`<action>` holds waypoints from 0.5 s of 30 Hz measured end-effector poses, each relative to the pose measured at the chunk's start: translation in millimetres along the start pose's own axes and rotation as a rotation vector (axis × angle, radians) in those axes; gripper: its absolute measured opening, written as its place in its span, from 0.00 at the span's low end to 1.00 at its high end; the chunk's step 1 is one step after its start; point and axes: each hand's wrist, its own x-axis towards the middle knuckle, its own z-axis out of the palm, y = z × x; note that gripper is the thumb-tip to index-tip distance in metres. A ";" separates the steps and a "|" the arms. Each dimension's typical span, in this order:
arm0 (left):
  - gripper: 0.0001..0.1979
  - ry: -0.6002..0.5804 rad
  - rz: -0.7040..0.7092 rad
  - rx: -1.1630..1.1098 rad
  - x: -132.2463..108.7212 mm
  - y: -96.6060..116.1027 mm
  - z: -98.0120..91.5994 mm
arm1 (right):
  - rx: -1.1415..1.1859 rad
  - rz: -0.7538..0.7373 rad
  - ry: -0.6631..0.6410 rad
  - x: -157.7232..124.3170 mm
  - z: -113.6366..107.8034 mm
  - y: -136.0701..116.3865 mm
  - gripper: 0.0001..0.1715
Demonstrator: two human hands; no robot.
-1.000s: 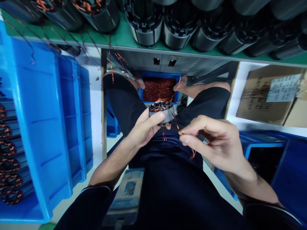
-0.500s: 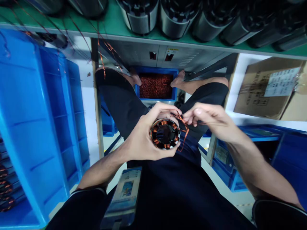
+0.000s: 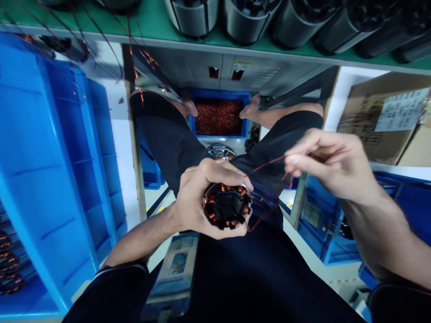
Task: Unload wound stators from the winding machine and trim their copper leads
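Green bench top crosses beyond my hands. My left hand is clamped around a copper-wound core, its open end facing me. Apart from it, to the right, my right hand pinches a thin reddish wire slanting back toward the left. Ahead of both sits a blue bin of reddish bits; left of my hands, blue crates; right, a cardboard box.
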 end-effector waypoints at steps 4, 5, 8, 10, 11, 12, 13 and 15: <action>0.38 0.056 -0.046 0.086 9.5 10.3 -3.9 | -0.193 -0.158 0.016 -4.1 15.3 -7.9 0.25; 0.36 0.053 -0.069 0.095 13.0 13.3 -4.3 | -0.236 -0.197 0.015 -7.1 18.5 -10.1 0.24; 0.33 0.009 -0.058 0.086 23.6 18.8 -4.2 | -0.375 -0.309 0.025 -20.7 20.1 -16.1 0.19; 0.33 -0.025 0.002 0.096 29.0 20.0 -3.7 | -0.474 -0.401 0.033 -30.3 16.3 -17.6 0.13; 0.33 -0.039 0.017 0.099 30.8 20.1 -3.2 | -0.527 -0.458 0.032 -33.7 14.2 -16.6 0.09; 0.34 -0.040 0.014 0.095 31.8 20.1 -2.5 | -0.575 -0.518 0.030 -35.6 12.4 -14.1 0.05; 0.35 -0.024 0.012 0.081 32.0 19.9 -1.6 | -0.616 -0.572 0.030 -35.7 11.1 -9.9 0.05; 0.36 0.038 0.025 0.051 30.6 18.6 0.6 | -0.647 -0.644 0.028 -31.6 9.8 1.5 0.08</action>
